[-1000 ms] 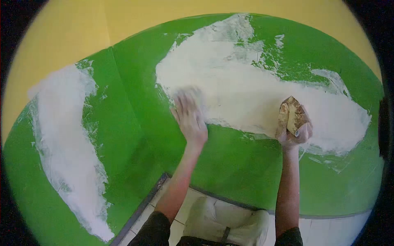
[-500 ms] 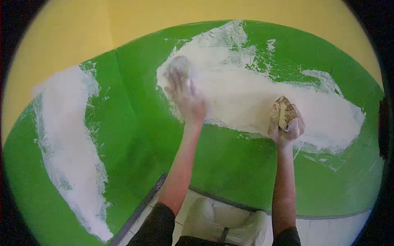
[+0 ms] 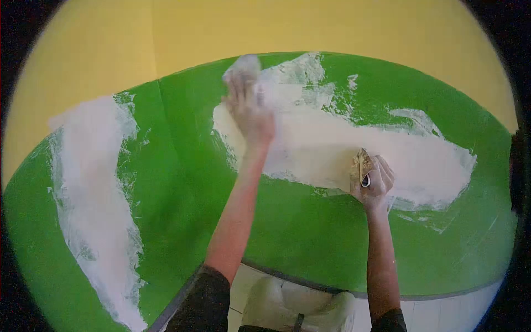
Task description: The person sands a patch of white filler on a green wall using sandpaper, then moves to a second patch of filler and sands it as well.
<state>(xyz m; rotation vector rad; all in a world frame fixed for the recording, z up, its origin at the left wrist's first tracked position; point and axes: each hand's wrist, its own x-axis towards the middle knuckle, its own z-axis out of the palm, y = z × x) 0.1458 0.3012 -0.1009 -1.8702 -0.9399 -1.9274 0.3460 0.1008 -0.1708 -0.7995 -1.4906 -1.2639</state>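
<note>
My left hand lies flat and blurred against the green wall, at the upper left end of a large white filler patch. Its fingers are spread and nothing shows in it. My right hand is closed on a folded piece of brown sandpaper, held against the lower edge of the same patch. Both forearms reach up from dark sleeves at the bottom of the view.
A second long white filler patch runs down the adjoining green wall on the left, past the corner. Yellow paint covers the wall above the green. A dark skirting line and white floor tiles lie below.
My left hand has slid upward across the white patch, from its lower left edge to its top left end. My right hand has shifted slightly left, with the sandpaper turned edge-on.
</note>
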